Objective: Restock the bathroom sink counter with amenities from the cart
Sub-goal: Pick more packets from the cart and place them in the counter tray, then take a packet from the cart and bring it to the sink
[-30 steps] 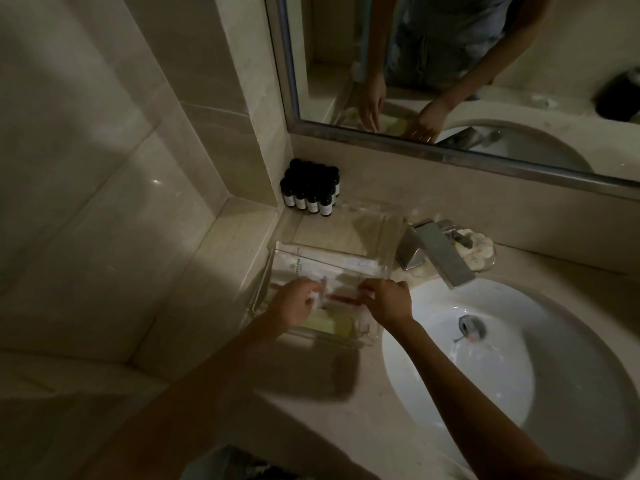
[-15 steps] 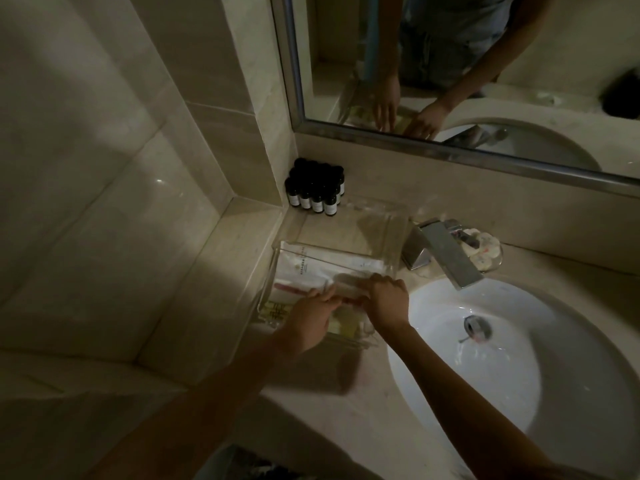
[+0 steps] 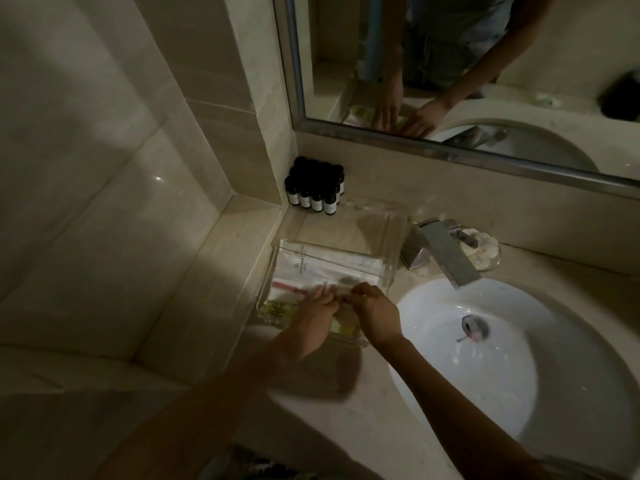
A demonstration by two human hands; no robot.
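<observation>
**Desk:** Dim bathroom. Your left hand (image 3: 313,315) presses flat, fingers straight, on the packets (image 3: 322,268) in the clear tray (image 3: 391,237), just left of the sink (image 3: 519,393).

**Editor:** And your right hand (image 3: 375,315)?

**Desk:** It is curled over the same packets. I cannot tell whether it pinches one. Shove the tray towards the sink and the packets could slide into the water.
</observation>
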